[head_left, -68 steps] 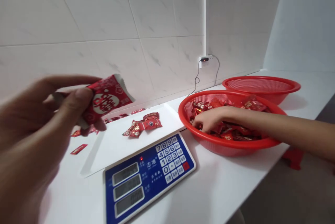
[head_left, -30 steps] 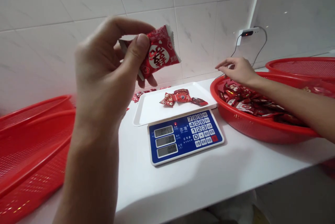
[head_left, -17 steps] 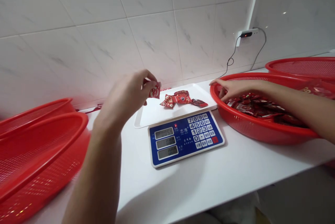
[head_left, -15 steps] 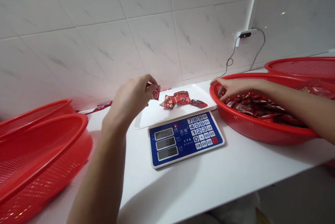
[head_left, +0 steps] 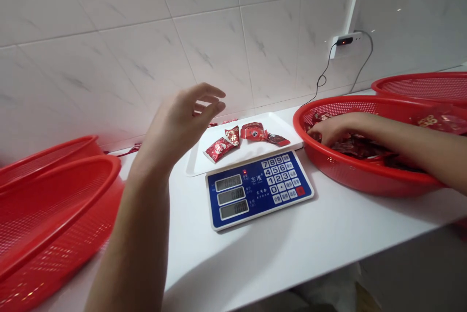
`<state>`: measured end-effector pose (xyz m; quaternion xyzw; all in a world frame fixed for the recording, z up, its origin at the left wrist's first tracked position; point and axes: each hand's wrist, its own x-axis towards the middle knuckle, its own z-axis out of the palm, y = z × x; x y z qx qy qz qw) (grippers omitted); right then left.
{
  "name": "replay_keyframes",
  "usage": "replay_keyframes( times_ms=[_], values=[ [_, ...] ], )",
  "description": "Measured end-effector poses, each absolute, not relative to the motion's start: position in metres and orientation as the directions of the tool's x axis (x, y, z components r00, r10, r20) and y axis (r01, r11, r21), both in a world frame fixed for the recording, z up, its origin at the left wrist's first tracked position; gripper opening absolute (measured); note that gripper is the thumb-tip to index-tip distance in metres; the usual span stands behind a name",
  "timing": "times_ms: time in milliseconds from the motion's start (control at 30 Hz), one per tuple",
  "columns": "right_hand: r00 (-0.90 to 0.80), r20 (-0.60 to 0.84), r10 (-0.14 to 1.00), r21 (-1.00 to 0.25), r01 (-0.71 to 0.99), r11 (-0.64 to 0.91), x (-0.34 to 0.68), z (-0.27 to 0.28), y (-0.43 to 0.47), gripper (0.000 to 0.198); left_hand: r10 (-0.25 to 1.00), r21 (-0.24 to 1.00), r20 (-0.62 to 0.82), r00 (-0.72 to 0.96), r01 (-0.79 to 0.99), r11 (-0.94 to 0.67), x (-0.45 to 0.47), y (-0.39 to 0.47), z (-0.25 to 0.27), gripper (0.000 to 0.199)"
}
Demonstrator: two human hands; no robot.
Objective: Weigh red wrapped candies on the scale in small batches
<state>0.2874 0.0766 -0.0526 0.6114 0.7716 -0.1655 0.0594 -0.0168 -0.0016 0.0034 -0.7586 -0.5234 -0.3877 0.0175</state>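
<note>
My left hand hovers above the left part of a white weighing tray, its fingers apart and nothing between them. Several small red printed packets lie on the tray; the leftmost packet is just below and right of that hand. In front of the tray is the scale's blue panel, with keys and three lit readouts. My right hand reaches into a red plastic basket among more red packets. Its fingertips are hidden in the pile, so whether they grip a packet does not show.
Red mesh baskets stand at the left of the white table. Another red basket is at the back right. A socket with a plugged-in adapter and cables is on the tiled wall.
My left hand has let go of a red packet, which now lies on the tray's left side, and has risen slightly. My right hand has moved from the basket's rim down into the packets.
</note>
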Motion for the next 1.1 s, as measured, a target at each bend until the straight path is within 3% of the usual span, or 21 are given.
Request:
replay_keyframes(
  times_ms=[233,467,700,767,933,1100],
  values=[
    [-0.276,-0.333,0.902,-0.126,0.961,0.247,0.290,-0.054,0.077,0.021,0.760,0.389,0.638,0.122,0.801,-0.455,-0.010,-0.006,0.005,0.014],
    [-0.282,-0.277,0.918,-0.202,0.952,0.232,0.291,-0.056,0.080,0.025,0.775,0.390,0.615,0.145,0.798,-0.459,-0.007,-0.006,0.005,0.015],
    [-0.254,-0.314,0.915,-0.204,0.959,0.196,0.287,-0.050,0.073,0.019,0.760,0.369,0.577,0.299,0.734,-0.570,0.019,-0.001,-0.010,0.018],
    [-0.248,-0.328,0.912,-0.197,0.962,0.191,0.285,-0.048,0.070,0.020,0.783,0.311,0.470,0.408,0.753,-0.579,0.032,0.005,-0.015,0.023],
    [-0.260,-0.409,0.875,-0.111,0.966,0.235,0.285,-0.050,0.077,0.028,0.751,-0.089,0.056,0.657,0.753,-0.652,0.066,0.033,-0.021,0.040],
    [-0.272,-0.480,0.834,-0.092,0.961,0.260,0.289,-0.054,0.088,0.037,0.729,-0.152,0.015,0.684,0.722,-0.675,0.079,0.050,-0.024,0.014]
  ],
)
